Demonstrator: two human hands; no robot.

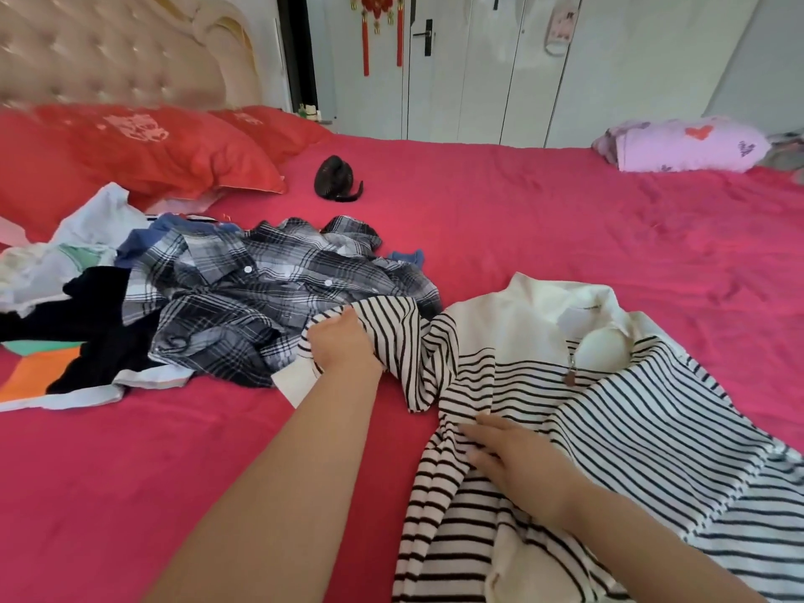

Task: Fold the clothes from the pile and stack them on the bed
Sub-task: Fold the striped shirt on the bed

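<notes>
- The white knit top with thin black stripes (631, 406) lies spread on the deep pink bedsheet (522, 211), on the near right. Its collar points away from the person and its hem towards them, so its long axis runs far to near.
- The left hand (343, 346) has its fingers curled round the top's bunched sleeve (391, 324), right at the edge of the pile. The body of the top lies to that hand's right.
- The right hand (509, 454) rests flat on the top's body with its fingers straight, pinning the cloth near where the sleeve joins.
- To my eye the next move is carrying the sleeve rightwards across the body. The left hand already has the sleeve, and the right hand serves as anchor.
- Counted: one striped top and two hands.
- In the unfolded pile I make out:
  - one grey-and-black plaid shirt (269, 289)
  - one black garment with orange and green patches (100, 332)
  - one pale white garment (87, 224)
  - one scrap of blue cloth (407, 256)
- That makes at least four; I cannot tell whether there are more. I see no folded stack.
- Also on the bed are two red pillows (143, 154), one small black object (335, 178) and one lilac bundle with hearts (683, 145).
</notes>
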